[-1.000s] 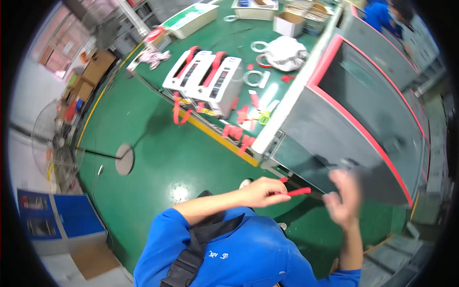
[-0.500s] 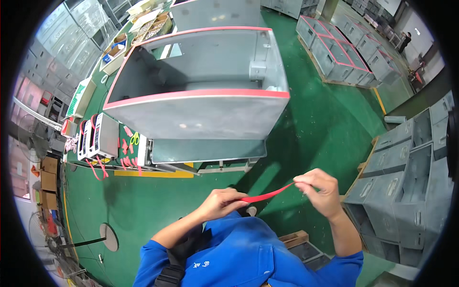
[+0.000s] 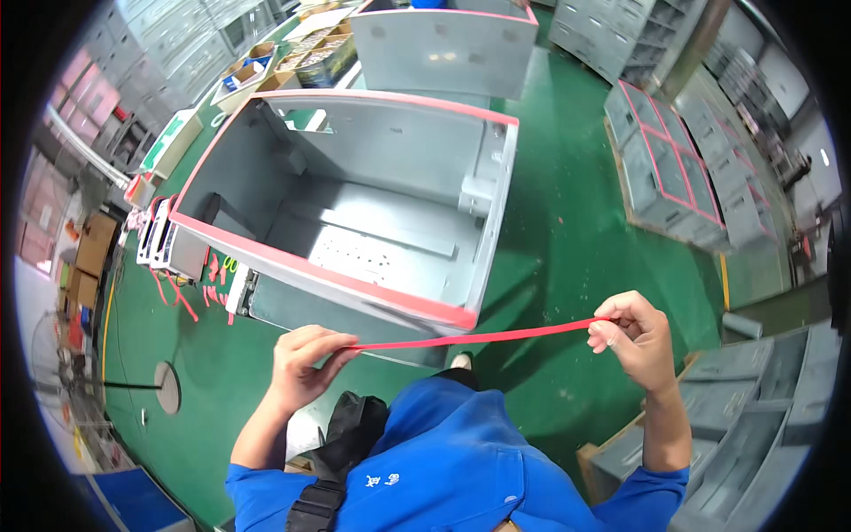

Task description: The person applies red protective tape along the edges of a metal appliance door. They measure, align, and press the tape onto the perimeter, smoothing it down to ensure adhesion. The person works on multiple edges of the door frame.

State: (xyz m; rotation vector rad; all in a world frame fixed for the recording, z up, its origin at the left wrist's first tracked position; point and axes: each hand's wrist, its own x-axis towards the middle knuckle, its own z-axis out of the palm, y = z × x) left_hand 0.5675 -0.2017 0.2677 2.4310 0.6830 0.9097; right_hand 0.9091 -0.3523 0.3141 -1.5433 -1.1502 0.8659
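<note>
A narrow red tape strip point(image 3: 479, 338) runs nearly straight between my two hands in front of my blue shirt. Its left end is pinched between the thumb and fingers of my left hand point(image 3: 306, 365). My right hand point(image 3: 640, 341) grips the other end, raised slightly higher. Just beyond the strip, a large grey metal cabinet box point(image 3: 390, 146) lies with its open side up. Red tape covers its near, left and far rims, while the right rim point(image 3: 502, 213) looks bare grey. Neither hand touches the box.
The box rests on a low stand with a dark green top point(image 3: 292, 306). Left of it are white power units point(image 3: 182, 253), red tape scraps point(image 3: 213, 270) and yellow-green scissors point(image 3: 230, 264). Another grey cabinet point(image 3: 443, 53) stands behind. More grey cabinets point(image 3: 665, 168) fill the right side.
My hands have moved apart and the sagging strip is now stretched nearly straight. The cabinet box appears closer and turned, with more of its inside showing.
</note>
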